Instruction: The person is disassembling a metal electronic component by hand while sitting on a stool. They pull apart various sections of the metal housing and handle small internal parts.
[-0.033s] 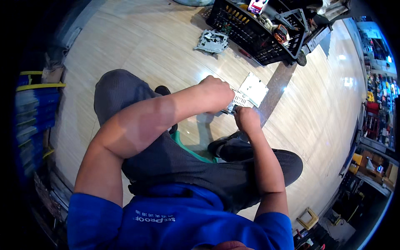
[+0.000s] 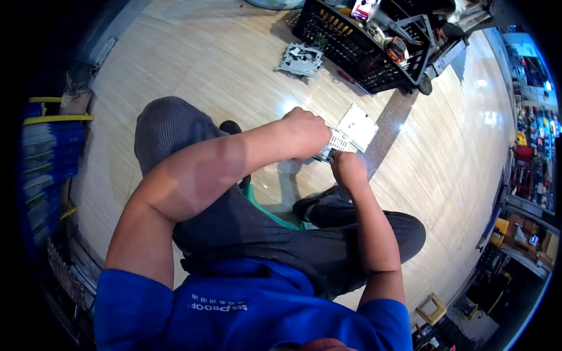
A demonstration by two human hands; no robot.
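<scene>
A pale metal casing with rows of slots is between my hands, above the floor in front of me. My left hand is closed on its left side, the back of the hand turned up and the fingertips hidden. At the near edge of the casing, my right hand is closed with its fingers bent inward. Whatever those fingers may hold is too small and covered to make out. Against the casing's far right side shows a flat whitish plate with small holes; I cannot tell whether it is attached.
Farther off, a black plastic basket holds tools, cables and an orange-edged meter. Beside it on the tiled floor lies a grey metal mechanism. Blue bins are stacked at the left. A small yellowish stool stands at lower right.
The whole view has shifted very slightly to the right. Both hands keep their places at the casing.
</scene>
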